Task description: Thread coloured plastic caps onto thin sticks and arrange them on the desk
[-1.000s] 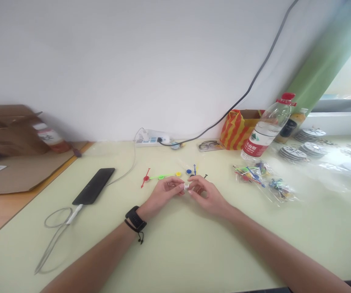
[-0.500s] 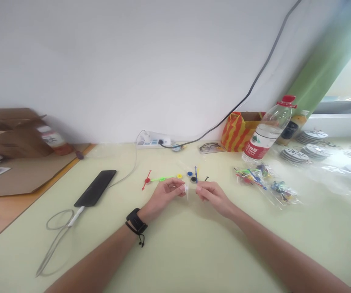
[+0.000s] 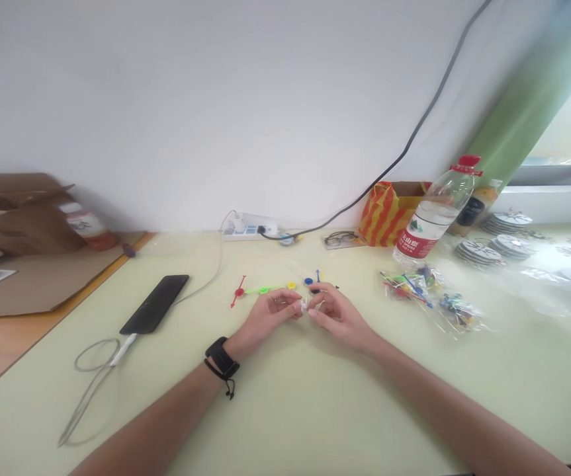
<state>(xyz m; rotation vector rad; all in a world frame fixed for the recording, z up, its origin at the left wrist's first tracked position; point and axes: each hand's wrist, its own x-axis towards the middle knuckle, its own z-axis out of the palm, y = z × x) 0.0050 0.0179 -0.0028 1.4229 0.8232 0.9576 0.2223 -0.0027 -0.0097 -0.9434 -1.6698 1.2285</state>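
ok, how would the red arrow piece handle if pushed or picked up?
The red arrow piece is probably light: its arms look thin. Likely fairly stiff, since they look straight. Lying flat on the table, it would more likely slide than tip.

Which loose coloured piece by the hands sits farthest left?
The red arrow piece, leftmost in the row; the green disc, yellow disc and blue disc lie to its right.

On your left wrist: wide black watch-like band plus thin black cord bracelet, knotted ends dangling.
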